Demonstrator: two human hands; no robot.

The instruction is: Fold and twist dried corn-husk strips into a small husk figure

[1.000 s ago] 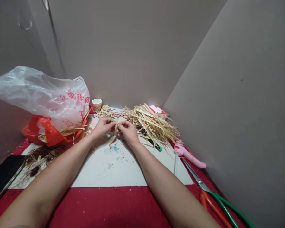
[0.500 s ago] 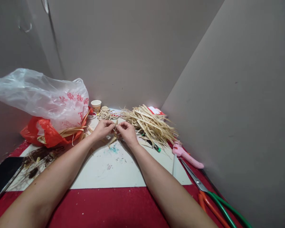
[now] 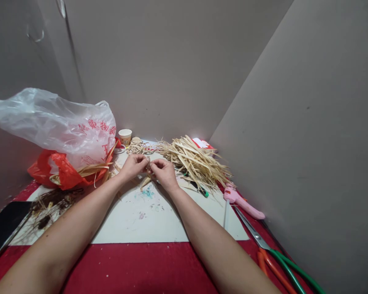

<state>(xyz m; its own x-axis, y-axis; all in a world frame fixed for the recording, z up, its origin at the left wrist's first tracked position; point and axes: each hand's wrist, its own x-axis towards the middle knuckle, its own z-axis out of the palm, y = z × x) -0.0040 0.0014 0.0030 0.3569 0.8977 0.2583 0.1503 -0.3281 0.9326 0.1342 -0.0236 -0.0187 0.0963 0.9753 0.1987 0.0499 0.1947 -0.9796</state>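
Note:
My left hand (image 3: 135,166) and my right hand (image 3: 164,172) meet above the far part of a white board (image 3: 141,228). Both are closed in a pinch, fingertips nearly touching, on a dry straw strip (image 3: 145,182) whose pale tan end hangs down between them. The fingers cover most of the strip. Just right of my right hand lies a loose heap of dry straw strips (image 3: 196,159). Beyond my left hand sits a small tangle of tan cords (image 3: 137,146).
At left, a clear plastic bag (image 3: 58,118) rests on a red plastic bag (image 3: 66,169) with straw inside. A paper cup (image 3: 125,136) stands behind. Dark root-like fibres (image 3: 49,208) and a black flat device (image 3: 6,222) lie front left; a pink glue gun (image 3: 242,204) and scissors (image 3: 263,243) lie right.
The upper end of the straw strip, seen standing above my fingertips before, is now mostly hidden. My hands hold nearly the same place. The view has shifted slightly.

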